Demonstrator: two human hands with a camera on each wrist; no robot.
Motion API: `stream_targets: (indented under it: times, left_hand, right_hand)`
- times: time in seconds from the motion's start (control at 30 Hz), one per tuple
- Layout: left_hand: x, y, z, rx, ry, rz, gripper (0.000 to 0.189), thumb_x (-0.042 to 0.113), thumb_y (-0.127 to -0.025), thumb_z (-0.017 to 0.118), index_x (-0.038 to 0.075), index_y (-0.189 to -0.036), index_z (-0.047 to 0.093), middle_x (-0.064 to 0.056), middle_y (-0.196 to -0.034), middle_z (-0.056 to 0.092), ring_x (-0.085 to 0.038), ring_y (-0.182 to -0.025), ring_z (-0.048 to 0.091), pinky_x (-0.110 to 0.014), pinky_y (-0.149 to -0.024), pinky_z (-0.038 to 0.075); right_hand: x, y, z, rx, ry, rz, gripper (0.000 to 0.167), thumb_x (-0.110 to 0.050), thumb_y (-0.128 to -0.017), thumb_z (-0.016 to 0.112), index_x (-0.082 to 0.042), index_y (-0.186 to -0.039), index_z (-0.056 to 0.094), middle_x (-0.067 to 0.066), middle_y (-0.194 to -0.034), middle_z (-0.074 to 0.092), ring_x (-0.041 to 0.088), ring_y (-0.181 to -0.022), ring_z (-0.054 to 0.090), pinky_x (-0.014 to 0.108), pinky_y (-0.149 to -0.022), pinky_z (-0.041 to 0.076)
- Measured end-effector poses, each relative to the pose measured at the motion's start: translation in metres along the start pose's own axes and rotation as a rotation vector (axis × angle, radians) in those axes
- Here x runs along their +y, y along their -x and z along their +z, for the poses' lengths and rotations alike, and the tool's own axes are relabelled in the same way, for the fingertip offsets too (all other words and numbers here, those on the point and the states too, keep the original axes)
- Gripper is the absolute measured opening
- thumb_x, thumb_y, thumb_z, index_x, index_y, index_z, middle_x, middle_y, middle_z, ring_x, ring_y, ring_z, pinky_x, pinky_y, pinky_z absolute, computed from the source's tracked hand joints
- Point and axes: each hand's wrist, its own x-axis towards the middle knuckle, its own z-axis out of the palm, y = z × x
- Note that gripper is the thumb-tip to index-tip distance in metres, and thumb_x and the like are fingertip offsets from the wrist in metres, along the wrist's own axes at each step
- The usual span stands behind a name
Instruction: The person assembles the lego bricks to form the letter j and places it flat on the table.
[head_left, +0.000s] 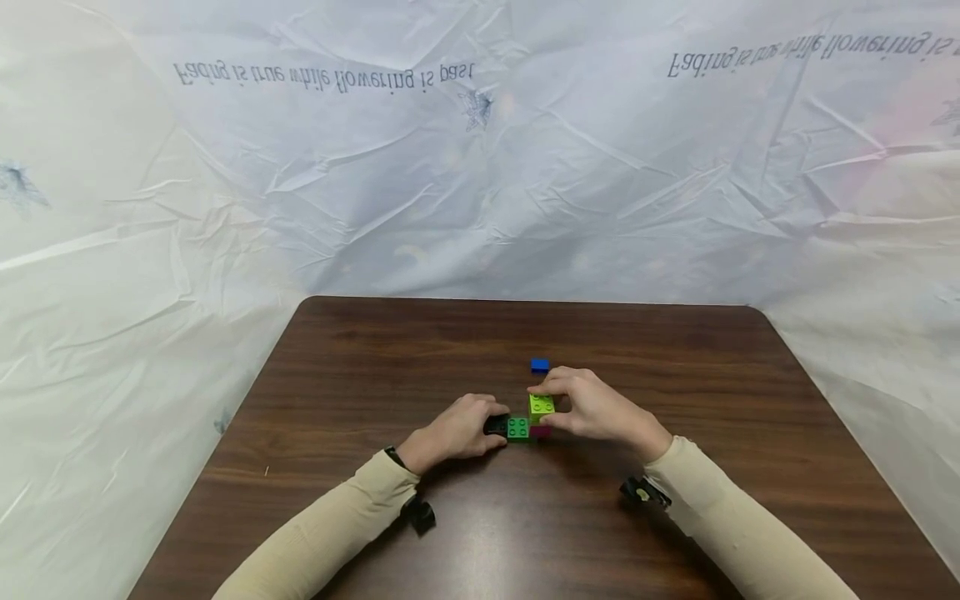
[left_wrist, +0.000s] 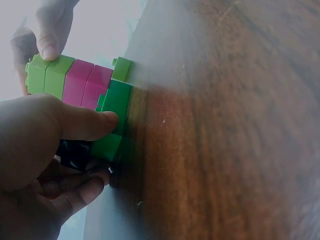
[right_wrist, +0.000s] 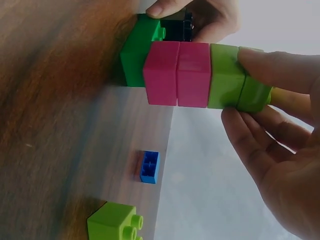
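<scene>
A stack of toy building bricks, with two pink bricks (right_wrist: 177, 74) below and two lime green bricks (head_left: 542, 407) on top, stands upright. My right hand (head_left: 596, 406) pinches the upper lime bricks between thumb and fingers. Below lies a dark green base (left_wrist: 116, 102) on the table, with black bricks (head_left: 495, 425) on its left part. My left hand (head_left: 459, 428) grips the green and black bricks, its thumb on the green side in the left wrist view. The stack's bottom is at the green base's right end; whether they are joined I cannot tell.
A small blue brick (head_left: 540, 365) lies farther back on the brown table (head_left: 420, 333). Another lime brick (right_wrist: 114, 221) sits on the table in the right wrist view, hidden in the head view. White plastic sheeting (head_left: 450, 183) hangs behind and beside the table.
</scene>
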Motion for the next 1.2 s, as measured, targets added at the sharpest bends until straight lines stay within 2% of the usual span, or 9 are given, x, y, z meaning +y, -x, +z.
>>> stream_targets:
  times: [0.1,0.43,0.83,1.07,1.2]
  left_hand:
    - [0.0005,0.0003,-0.0008,-0.002,-0.006,-0.004,0.046,0.031,-0.09,0.071,0.009,-0.13,0.063,-0.006,-0.112,0.065,-0.014,-0.092,0.063,-0.021,-0.071,0.05]
    - [0.001,0.0004,-0.0001,-0.001,-0.019,-0.002,0.045,0.031,-0.089,0.072,0.01,-0.128,0.064,-0.004,-0.108,0.065,-0.011,-0.086,0.061,-0.019,-0.069,0.049]
    - [0.0008,0.0008,-0.0018,0.002,-0.018,0.004,0.044,0.03,-0.089,0.072,0.009,-0.127,0.064,-0.005,-0.108,0.065,-0.011,-0.086,0.061,-0.019,-0.068,0.048]
    - [0.0016,0.0015,-0.0026,0.036,-0.023,0.045,0.043,0.028,-0.087,0.074,0.008,-0.124,0.066,-0.005,-0.106,0.066,-0.012,-0.088,0.062,-0.02,-0.073,0.049]
    - [0.001,0.0017,-0.0016,0.037,-0.024,0.046,0.043,0.029,-0.088,0.074,0.008,-0.124,0.066,-0.004,-0.106,0.066,-0.011,-0.088,0.062,-0.02,-0.072,0.05]
  right_hand:
    - [0.0,-0.0005,0.0008,0.005,-0.006,0.0,0.04,-0.02,-0.087,0.075,-0.011,-0.125,0.067,-0.002,-0.11,0.064,0.009,-0.088,0.057,0.035,-0.071,0.053]
    - [-0.0018,0.0006,0.0028,-0.003,-0.008,0.046,0.041,-0.021,-0.087,0.075,-0.013,-0.126,0.067,-0.003,-0.112,0.064,0.008,-0.093,0.057,0.037,-0.075,0.053]
    - [-0.0041,-0.0005,-0.0007,-0.017,0.035,0.037,0.042,-0.022,-0.087,0.074,-0.012,-0.127,0.066,0.0,-0.115,0.064,0.014,-0.101,0.06,0.038,-0.082,0.054]
    - [-0.0049,0.0006,-0.0001,-0.006,0.06,0.021,0.04,-0.025,-0.087,0.075,-0.014,-0.125,0.066,-0.001,-0.115,0.065,0.014,-0.104,0.061,0.035,-0.084,0.053]
    - [-0.0048,0.0012,0.0002,-0.003,0.064,0.018,0.041,-0.027,-0.087,0.075,-0.015,-0.125,0.065,-0.001,-0.117,0.065,0.015,-0.107,0.061,0.036,-0.085,0.053]
